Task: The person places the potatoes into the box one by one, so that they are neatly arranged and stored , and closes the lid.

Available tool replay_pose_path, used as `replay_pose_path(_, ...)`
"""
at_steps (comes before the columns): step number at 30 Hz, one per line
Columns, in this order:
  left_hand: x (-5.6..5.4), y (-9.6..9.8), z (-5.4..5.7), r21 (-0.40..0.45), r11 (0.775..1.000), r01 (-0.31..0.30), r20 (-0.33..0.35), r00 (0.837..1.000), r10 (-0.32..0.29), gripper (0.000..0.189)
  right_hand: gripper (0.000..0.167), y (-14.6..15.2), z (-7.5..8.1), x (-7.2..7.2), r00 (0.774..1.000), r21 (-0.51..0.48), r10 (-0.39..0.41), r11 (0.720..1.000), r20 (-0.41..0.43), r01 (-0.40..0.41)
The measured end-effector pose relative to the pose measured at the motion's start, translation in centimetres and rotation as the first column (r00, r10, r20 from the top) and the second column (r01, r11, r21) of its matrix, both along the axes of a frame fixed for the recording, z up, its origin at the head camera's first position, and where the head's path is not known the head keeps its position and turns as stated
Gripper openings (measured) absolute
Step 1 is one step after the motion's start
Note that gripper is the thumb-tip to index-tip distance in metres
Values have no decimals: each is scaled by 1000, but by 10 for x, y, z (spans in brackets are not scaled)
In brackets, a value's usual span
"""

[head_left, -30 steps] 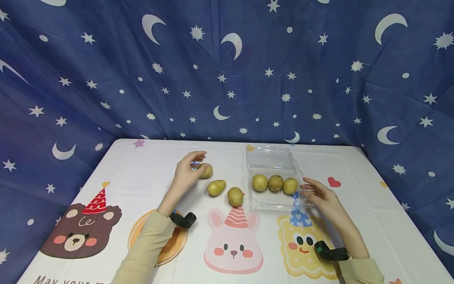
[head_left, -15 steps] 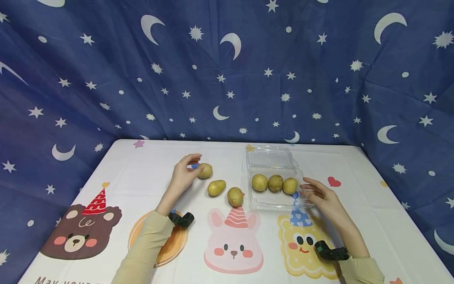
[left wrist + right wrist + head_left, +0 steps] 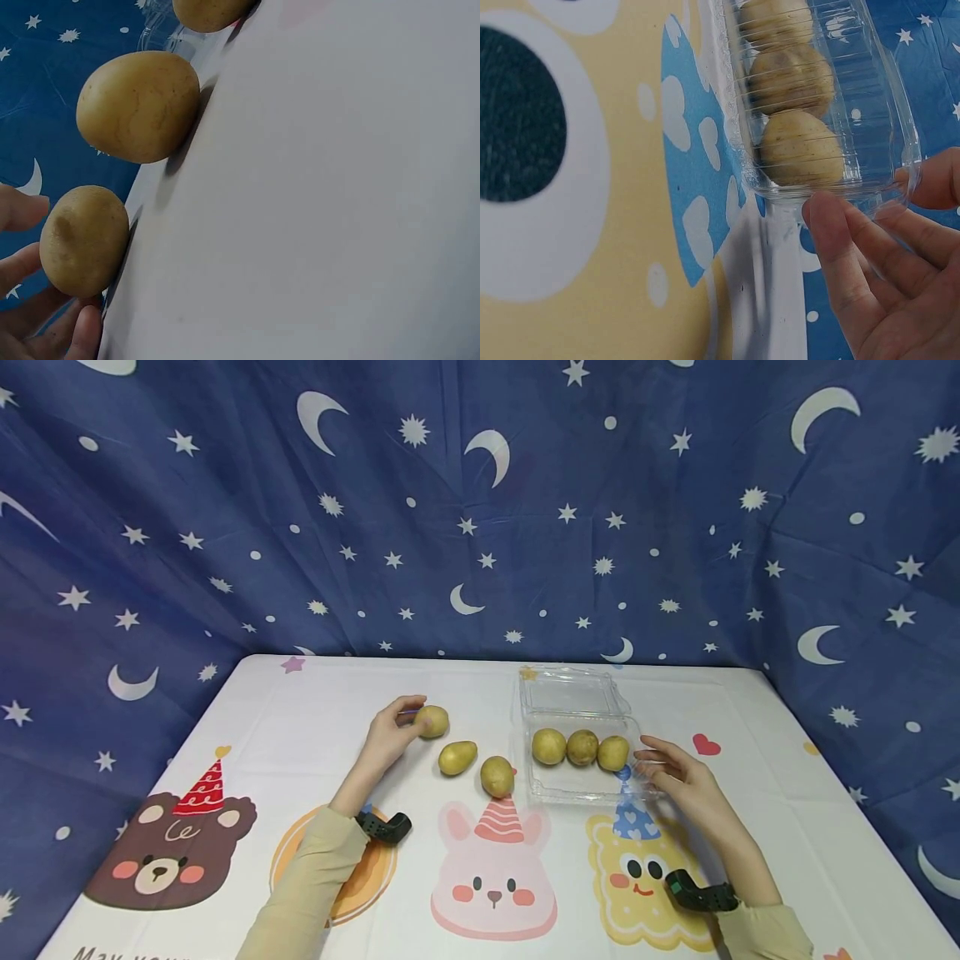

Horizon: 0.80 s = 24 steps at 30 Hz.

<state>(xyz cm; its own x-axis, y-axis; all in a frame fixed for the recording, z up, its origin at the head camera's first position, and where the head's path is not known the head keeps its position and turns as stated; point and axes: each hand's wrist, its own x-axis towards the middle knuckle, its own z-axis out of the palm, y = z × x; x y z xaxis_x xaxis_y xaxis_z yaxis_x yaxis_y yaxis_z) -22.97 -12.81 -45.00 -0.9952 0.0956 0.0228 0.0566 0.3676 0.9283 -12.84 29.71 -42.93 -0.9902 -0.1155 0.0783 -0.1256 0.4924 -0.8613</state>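
Note:
My left hand [image 3: 390,731] is around the far-left potato [image 3: 432,722] on the table; in the left wrist view its fingers curl along that potato's far side and underneath. Two more loose potatoes lie to its right: an elongated one [image 3: 457,758] and a rounder one [image 3: 497,777]. A clear plastic clamshell box [image 3: 577,787] stands with its lid [image 3: 573,692] folded back. Three potatoes sit in a row inside, among them the right one [image 3: 802,150]. My right hand [image 3: 678,774] holds the box's right edge, thumb and fingers on the plastic rim.
The table wears a white cloth [image 3: 337,685] printed with a bear, a rabbit and a biscuit face. Behind it hangs a blue curtain [image 3: 525,602] with moons and stars. Each wrist carries a black camera band, the left band [image 3: 385,827] near the printed orange circle.
My left hand has come down, and its fingers have closed in around the far-left potato. The right hand, the box and the potatoes stay where they were.

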Motion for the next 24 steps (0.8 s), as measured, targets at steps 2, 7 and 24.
replay_pose_path(2, 0, 0, -1, -8, 1000, 4, 18, 1000, -4, 48, 47, 0, -1, 0, 1000, 0, -1, 1000, 1, 1)
replay_pose_path(7, 1, 0, -1, -16, 1000, 26, 47, 999, -26, 52, 47, 0, 0, 0, 1000, 0, -2, 1000, 3, 2)
replay_pose_path(24, 0, 0, -8, -53, 993, 102, 49, 994, -100, 61, 48, -1, 1, 0, 1000, 20, -9, 1000, 23, 9)
